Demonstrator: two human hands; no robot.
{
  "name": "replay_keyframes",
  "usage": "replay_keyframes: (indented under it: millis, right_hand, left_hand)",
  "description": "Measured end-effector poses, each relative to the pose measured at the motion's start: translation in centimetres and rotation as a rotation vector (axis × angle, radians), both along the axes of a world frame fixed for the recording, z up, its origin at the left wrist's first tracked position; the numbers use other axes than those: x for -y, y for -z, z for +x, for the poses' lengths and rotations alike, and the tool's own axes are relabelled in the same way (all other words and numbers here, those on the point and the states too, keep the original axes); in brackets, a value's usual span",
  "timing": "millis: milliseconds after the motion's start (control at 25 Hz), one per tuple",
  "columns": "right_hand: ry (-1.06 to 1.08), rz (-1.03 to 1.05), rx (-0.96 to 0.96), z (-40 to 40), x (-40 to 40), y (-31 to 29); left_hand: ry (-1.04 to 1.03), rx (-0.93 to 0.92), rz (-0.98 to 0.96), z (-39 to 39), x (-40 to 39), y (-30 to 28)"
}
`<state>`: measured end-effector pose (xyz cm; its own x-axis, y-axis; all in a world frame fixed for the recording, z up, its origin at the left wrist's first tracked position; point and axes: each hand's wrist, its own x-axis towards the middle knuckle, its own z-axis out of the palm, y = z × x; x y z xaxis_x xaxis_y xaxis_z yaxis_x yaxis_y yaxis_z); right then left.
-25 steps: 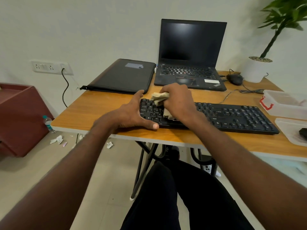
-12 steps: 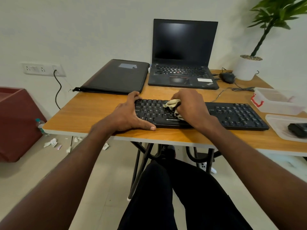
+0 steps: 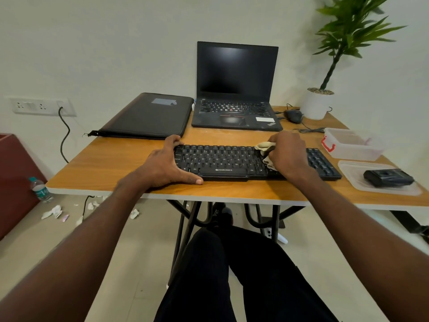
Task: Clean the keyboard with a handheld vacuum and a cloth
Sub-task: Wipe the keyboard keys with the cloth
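Black keyboard (image 3: pixel 222 162) under crumpled beige cloth (image 3: pixel 264 146)

Black keyboard (image 3: pixel 222 162), beige cloth (image 3: pixel 263 146), orange-brown woodgrain table (image 3: pixel 116 163), white pot (image 3: pixel 316 105).

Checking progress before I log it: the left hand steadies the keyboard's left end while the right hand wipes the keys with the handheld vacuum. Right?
Not quite. The right hand holds a cloth, not a vacuum, as the head view shows. The rest stands: the left hand steadies the left end of the keyboard while the right wipes the keys.
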<state>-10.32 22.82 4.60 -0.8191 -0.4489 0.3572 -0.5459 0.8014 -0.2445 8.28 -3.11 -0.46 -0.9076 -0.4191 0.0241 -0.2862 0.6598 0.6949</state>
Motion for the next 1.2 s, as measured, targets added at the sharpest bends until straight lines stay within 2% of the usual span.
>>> replay_keyframes:
  millis: [200, 360, 480, 600, 680, 880, 1000, 1120, 1200]
  right_hand:
    - [-0.053, 0.002, -0.073, 5.3, 3.8, -0.2]
    - [-0.239, -0.024, -0.044, 9.9, 9.4, 0.3]
    - [-0.387, -0.093, 0.051, 10.6, 12.4, 0.4]
    - [-0.503, -0.018, 0.021, 9.6, 11.9, 0.2]
    - [-0.457, 0.013, -0.037, 7.8, 9.9, 0.4]
    - [-0.180, 0.039, 0.006, 0.5, 2.7, -0.3]
    - [-0.117, -0.109, 0.043, -1.8, 0.4, -0.4]
    - [-0.030, -0.317, 0.080, -4.5, -0.8, 0.1]
    - [-0.040, -0.326, 0.098, -5.5, -0.8, 0.2]
  left_hand:
    - [-0.017, -0.032, -0.024, 0.2, -0.3, 0.2]
    - [-0.023, -0.029, -0.030, 0.1, -0.3, 0.3]
    - [-0.016, -0.031, -0.045, -0.1, -0.3, 0.5]
    - [-0.007, -0.027, -0.045, -0.1, -0.1, 0.5]
    - [-0.010, -0.026, -0.033, 0.0, 0.0, 0.4]
    - [-0.009, 0.047, -0.023, -0.2, 0.3, 0.1]
    - [0.032, 0.152, -0.033, -0.6, -0.4, -1.7]
    - [-0.036, -0.037, -0.241, -3.0, -4.9, -3.1]
    - [-0.024, -0.135, -0.414, -5.5, -9.1, -2.7]
